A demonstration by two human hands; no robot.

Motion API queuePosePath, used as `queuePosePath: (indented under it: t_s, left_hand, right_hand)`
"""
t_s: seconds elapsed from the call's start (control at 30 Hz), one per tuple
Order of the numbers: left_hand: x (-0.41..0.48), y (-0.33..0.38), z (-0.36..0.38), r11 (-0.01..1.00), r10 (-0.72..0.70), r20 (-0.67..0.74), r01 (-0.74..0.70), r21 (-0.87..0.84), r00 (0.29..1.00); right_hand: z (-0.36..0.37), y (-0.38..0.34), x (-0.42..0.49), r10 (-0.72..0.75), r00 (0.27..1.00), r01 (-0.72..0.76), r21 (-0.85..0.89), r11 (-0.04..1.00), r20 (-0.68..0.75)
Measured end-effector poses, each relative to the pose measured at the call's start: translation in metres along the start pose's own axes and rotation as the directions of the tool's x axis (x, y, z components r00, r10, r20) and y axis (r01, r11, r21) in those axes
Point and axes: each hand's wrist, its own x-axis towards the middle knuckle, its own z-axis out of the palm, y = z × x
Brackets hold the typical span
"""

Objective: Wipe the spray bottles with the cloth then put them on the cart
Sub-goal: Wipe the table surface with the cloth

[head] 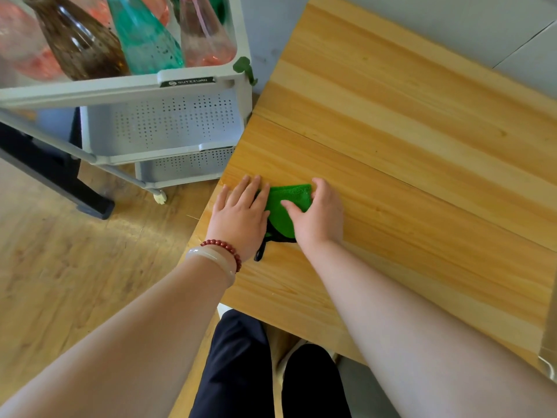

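Observation:
A folded green cloth (286,206) with black trim lies on the wooden table (407,146) near its left edge. My left hand (241,215) lies flat, fingers straight, on the cloth's left side. My right hand (319,215) rests on its right side, thumb on top and fingers curled over the far edge. Several spray bottles stand in the top tray of the grey cart (187,82): a brown one (81,46), a teal one (147,37) and a pink one (205,37).
The cart's lower perforated trays (168,125) sit close to the table's left edge. A black stand foot (60,179) lies on the wood floor at left. My legs (241,372) are under the table's near corner.

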Motion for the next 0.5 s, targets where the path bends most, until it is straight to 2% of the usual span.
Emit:
queuePosePath:
  t_s: [0.07,0.1,0.13,0.2,0.27,0.33,0.5]
  left_hand:
    - [-0.005,-0.005,0.003,0.999,-0.038,-0.069,0.036,-0.028,0.997]
    - [-0.007,-0.008,0.005,0.997,-0.066,-0.086,0.062,-0.039,0.994]
    - [-0.009,-0.011,0.005,0.995,-0.089,-0.094,0.085,-0.046,0.992]
    - [-0.01,-0.017,0.006,0.994,-0.104,-0.122,0.099,-0.043,0.987]
    - [-0.011,-0.022,0.006,0.996,-0.091,-0.136,0.087,-0.032,0.987]
    - [-0.01,-0.024,0.007,0.997,-0.08,-0.134,0.078,-0.023,0.988]
    - [-0.011,-0.021,0.014,0.997,-0.075,-0.158,0.072,-0.024,0.985]
  right_hand:
    - [-0.001,-0.003,-0.005,-0.132,0.99,0.125,-0.111,0.986,-0.055]
    - [-0.001,-0.002,-0.007,-0.211,0.977,0.206,-0.157,0.966,-0.017]
    - [0.0,-0.001,-0.009,-0.276,0.958,0.285,-0.204,0.937,0.071]
    - [0.006,0.005,-0.012,-0.317,0.912,0.39,-0.311,0.866,0.262]
    - [0.014,0.011,-0.014,-0.301,0.891,0.428,-0.409,0.806,0.339]
    - [0.022,0.013,-0.015,-0.311,0.895,0.429,-0.422,0.799,0.32]
    - [0.033,0.02,-0.022,-0.441,0.888,0.46,-0.294,0.838,0.132]
